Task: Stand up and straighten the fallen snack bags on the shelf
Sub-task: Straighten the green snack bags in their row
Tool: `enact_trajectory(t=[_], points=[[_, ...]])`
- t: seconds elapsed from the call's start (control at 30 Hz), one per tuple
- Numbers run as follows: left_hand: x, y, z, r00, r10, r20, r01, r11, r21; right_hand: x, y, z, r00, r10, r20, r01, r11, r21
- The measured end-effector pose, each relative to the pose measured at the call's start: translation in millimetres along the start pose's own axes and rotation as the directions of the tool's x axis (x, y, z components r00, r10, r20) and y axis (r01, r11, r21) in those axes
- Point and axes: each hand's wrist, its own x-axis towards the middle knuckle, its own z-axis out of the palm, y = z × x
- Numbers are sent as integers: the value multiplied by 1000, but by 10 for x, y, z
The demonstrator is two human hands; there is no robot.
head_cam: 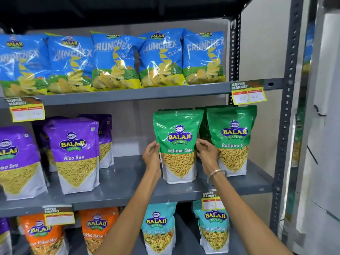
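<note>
A green Ratlami Sev bag (pixel 177 144) stands upright on the middle shelf (pixel 125 183). My left hand (pixel 151 155) grips its left edge and my right hand (pixel 207 151) grips its right edge. A second green Ratlami Sev bag (pixel 232 138) stands upright just to its right, with another green bag partly hidden behind the two. Purple Aloo Sev bags (pixel 76 153) stand upright on the left of the same shelf.
Blue Crunchex bags (pixel 114 59) line the top shelf, leaning slightly. Orange bags (pixel 42 234) and teal bags (pixel 159 229) stand on the lower shelf. Price tags (pixel 247 92) hang from shelf edges. A grey upright post (pixel 287 111) bounds the right side.
</note>
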Motion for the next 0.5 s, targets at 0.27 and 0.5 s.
enact_trajectory(t=[0.27, 0.5], points=[[14, -40, 9, 997, 15, -74, -14, 1000, 18, -30, 60, -17, 994, -100, -50, 91, 983, -161], [4, 28, 125, 990, -18, -143, 11, 999, -53, 76, 164, 90, 988, 40, -147, -47, 998, -47]])
